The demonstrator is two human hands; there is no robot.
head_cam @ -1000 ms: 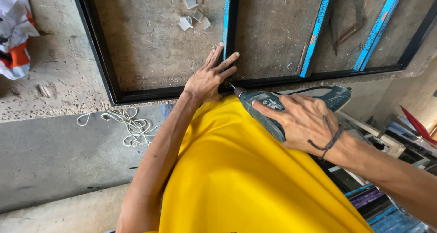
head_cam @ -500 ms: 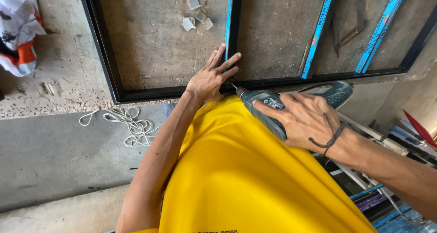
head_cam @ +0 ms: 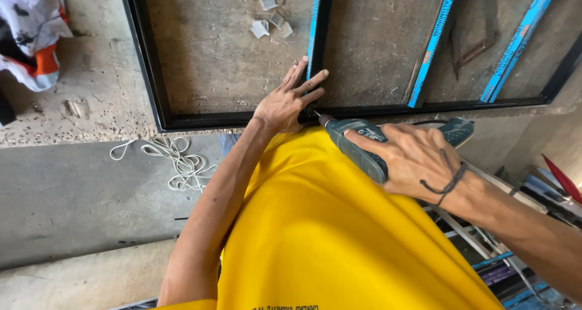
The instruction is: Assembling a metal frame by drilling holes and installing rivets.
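While the left hand lies flat with fingers spread — holding nothing — on the black metal frame, the right hand has its grip closed round a grey-green power drill, whose tip meets the frame just beside the left fingers — small white metal clips lie beyond them.

Bare floor inside black frame; brackets scattered.

left hand splayed flat, right hand clenched
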